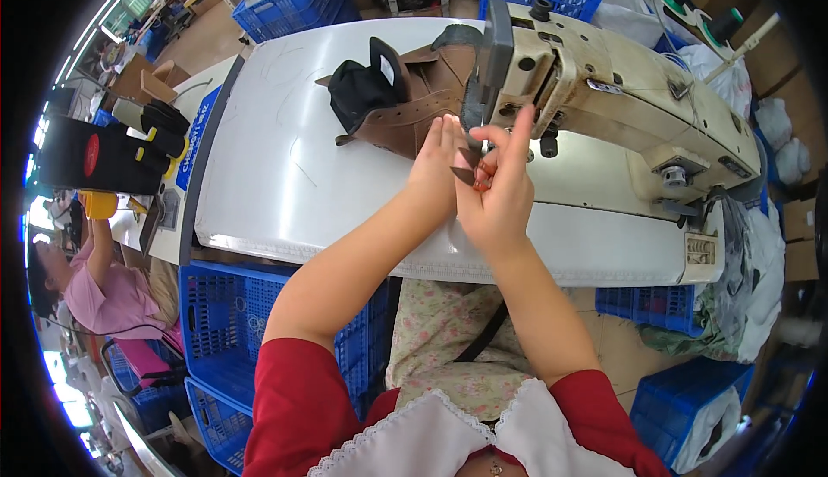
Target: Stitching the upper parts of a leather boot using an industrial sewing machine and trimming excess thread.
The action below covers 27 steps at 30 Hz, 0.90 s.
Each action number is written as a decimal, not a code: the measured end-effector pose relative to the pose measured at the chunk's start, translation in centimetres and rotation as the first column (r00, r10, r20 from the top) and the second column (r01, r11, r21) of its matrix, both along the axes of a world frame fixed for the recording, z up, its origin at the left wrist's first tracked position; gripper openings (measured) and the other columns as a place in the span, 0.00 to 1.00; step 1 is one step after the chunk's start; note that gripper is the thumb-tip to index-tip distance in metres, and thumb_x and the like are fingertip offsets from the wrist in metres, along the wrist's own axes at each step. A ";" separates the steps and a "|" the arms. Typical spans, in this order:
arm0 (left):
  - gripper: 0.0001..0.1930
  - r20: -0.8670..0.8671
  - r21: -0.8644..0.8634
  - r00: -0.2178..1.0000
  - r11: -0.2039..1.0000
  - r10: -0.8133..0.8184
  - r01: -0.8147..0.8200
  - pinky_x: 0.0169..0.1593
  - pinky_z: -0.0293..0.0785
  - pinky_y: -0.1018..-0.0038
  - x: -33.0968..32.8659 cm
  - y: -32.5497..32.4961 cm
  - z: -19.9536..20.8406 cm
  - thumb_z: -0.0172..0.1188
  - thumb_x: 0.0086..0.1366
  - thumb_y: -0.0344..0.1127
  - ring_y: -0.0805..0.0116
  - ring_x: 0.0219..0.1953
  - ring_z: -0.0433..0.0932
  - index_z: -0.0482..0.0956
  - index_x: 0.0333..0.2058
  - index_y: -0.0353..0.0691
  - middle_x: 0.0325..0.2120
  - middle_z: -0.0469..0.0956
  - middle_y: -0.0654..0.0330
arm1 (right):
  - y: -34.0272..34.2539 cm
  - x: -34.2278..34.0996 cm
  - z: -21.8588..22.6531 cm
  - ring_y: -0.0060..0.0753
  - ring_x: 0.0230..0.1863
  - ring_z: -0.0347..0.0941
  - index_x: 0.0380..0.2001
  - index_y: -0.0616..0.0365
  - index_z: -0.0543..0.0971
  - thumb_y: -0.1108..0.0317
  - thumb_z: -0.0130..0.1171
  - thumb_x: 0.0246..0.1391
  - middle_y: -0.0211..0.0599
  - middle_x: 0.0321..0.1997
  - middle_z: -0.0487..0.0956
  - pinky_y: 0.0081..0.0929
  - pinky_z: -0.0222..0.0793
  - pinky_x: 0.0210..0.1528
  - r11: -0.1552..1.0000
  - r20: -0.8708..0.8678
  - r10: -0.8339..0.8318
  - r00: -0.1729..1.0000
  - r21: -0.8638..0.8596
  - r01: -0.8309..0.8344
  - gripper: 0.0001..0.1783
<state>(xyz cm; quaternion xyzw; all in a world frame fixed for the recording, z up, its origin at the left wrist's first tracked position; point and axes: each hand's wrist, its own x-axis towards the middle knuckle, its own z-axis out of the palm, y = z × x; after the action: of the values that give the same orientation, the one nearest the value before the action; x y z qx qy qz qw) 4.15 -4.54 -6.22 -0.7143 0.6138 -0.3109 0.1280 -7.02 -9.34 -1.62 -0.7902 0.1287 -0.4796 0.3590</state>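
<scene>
Thread snips (473, 175) with an orange grip sit pinched in the right hand (496, 197), whose fingers close narrowly around them just below the sewing machine (604, 89) head near the needle. The left hand (435, 166) lies flat, fingers straight and together, touching the brown leather shoe upper (405, 110) on the white tabletop (285, 175). Trimming here probably goes best with the leather pressed still and the blade tips kept clear of the stitching and of the left fingertips.
</scene>
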 end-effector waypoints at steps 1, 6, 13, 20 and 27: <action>0.23 -0.004 -0.005 1.000 1.000 0.005 -0.005 0.58 0.67 0.55 0.1 -0.2 -0.2 0.48 0.68 0.46 0.53 0.52 0.73 0.70 0.57 0.42 0.51 0.74 0.54 | 0.1 0.1 0.1 0.22 0.25 0.65 0.72 0.67 0.39 0.71 0.63 0.56 0.39 0.48 0.77 0.19 0.65 0.27 1.000 -0.004 0.005 1.000 -0.005 -0.005 0.52; 0.22 0.489 0.243 0.870 0.946 0.069 -0.212 0.61 0.59 0.63 1.5 -2.0 -4.9 0.47 0.70 0.44 0.56 0.57 0.66 0.67 0.55 0.33 0.52 0.67 0.50 | 0.9 2.0 1.3 0.20 0.27 0.63 0.72 0.65 0.39 0.73 0.58 0.59 0.43 0.50 0.75 0.18 0.64 0.30 0.989 0.077 -0.033 0.996 0.144 0.022 0.48; 0.27 -0.182 0.204 0.972 0.973 0.148 -0.110 0.72 0.48 0.57 -0.5 -0.6 0.7 0.48 0.66 0.40 0.47 0.69 0.60 0.70 0.59 0.26 0.64 0.65 0.41 | -0.8 -1.1 0.1 0.13 0.28 0.62 0.57 0.62 0.65 0.71 0.50 0.65 0.36 0.42 0.78 0.12 0.61 0.33 0.857 0.398 0.113 0.910 0.424 -0.292 0.19; 0.29 -0.216 0.141 0.963 0.981 0.159 -0.130 0.71 0.52 0.62 4.1 6.9 0.4 0.50 0.62 0.34 0.55 0.68 0.61 0.66 0.61 0.27 0.64 0.66 0.45 | -2.6 -5.8 0.1 0.31 0.31 0.80 0.49 0.55 0.76 0.72 0.63 0.51 0.36 0.36 0.82 0.26 0.73 0.36 0.964 -0.415 0.238 0.878 0.211 -0.161 0.20; 0.28 -0.157 0.033 0.984 0.996 0.084 -0.080 0.70 0.55 0.62 5.0 11.5 0.8 0.51 0.61 0.32 0.56 0.68 0.63 0.68 0.60 0.28 0.63 0.67 0.47 | -1.3 -1.4 -1.5 0.40 0.36 0.78 0.50 0.51 0.78 0.68 0.62 0.52 0.35 0.36 0.79 0.37 0.74 0.38 0.995 -0.641 0.023 0.767 -0.061 -0.081 0.19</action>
<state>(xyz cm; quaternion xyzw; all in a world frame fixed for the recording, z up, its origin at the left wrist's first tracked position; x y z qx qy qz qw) 9.17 6.95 -5.45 -0.7597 0.5962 -0.2392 0.1010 -8.38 -10.64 -3.15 -0.9239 0.2005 -0.1773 0.2733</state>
